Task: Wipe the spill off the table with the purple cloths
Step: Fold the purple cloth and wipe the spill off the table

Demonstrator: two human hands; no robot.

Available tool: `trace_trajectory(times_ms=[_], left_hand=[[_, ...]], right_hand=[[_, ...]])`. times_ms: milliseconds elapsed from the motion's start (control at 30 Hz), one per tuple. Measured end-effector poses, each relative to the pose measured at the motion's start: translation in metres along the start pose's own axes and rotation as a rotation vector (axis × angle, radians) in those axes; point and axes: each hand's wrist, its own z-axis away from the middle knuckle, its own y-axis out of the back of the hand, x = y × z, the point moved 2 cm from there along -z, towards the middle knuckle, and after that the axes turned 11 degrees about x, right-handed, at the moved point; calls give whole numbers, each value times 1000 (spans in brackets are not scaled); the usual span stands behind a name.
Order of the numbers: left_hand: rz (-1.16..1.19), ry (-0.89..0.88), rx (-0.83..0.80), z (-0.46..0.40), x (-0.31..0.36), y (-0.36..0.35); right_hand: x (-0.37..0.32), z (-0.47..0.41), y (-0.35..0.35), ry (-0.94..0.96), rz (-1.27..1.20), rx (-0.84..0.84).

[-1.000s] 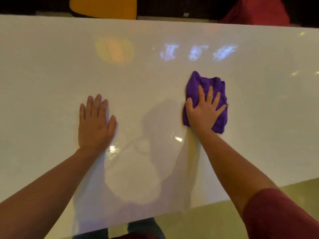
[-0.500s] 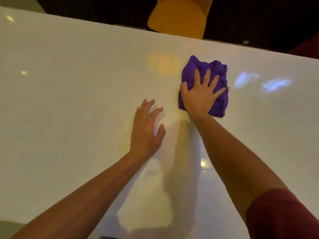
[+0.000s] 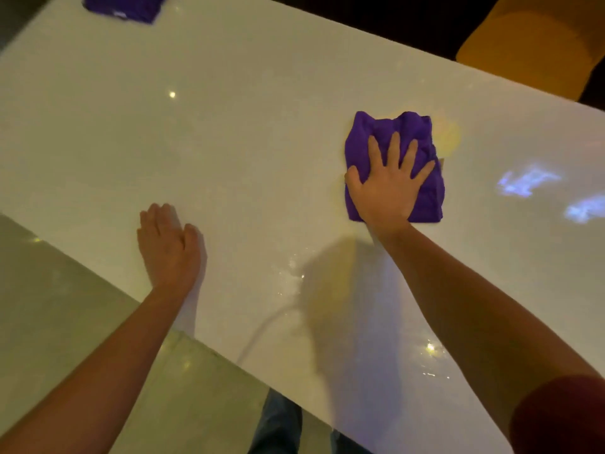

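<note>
A crumpled purple cloth (image 3: 422,139) lies on the glossy white table (image 3: 229,142) right of centre. My right hand (image 3: 386,185) presses flat on it with the fingers spread. My left hand (image 3: 168,247) rests palm down on the bare table near its front edge, fingers together, holding nothing. A faint yellowish wet smear (image 3: 447,139) shows beside the cloth's far right corner, and small wet glints (image 3: 291,270) lie nearer me. A second purple cloth (image 3: 126,6) sits at the far left of the table, partly cut off by the frame.
An orange chair (image 3: 537,44) stands beyond the table's far edge at the top right. The table's front edge runs diagonally from the left to the bottom right, with pale floor (image 3: 49,306) below it. Blue light reflections (image 3: 523,183) lie on the table at the right.
The view has swung left and tilted, bringing the second cloth into sight. My right hand stays flat on the cloth. My left hand now lies nearer the front edge, farther from the cloth.
</note>
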Motion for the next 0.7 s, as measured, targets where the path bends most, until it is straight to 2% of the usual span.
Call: trace_trajectory(times_ms=[100, 200, 333, 433, 533, 700], left_hand=[[45, -12, 45, -3, -18, -5], [173, 100, 67, -4, -22, -3], [308, 155, 51, -3, -24, 0], [395, 214, 22, -3, -25, 6], [508, 255, -12, -8, -24, 19], [285, 227, -184, -15, -19, 34]], right_hand=[[-75, 5, -7, 104, -14, -22], [-138, 17, -12, 197, -32, -62], [-189, 61, -10, 341, -108, -96], [-198, 118, -4, 457, -164, -76], [-196, 177, 5, 550, -167, -136], [-146, 246, 33, 726, -140, -244]])
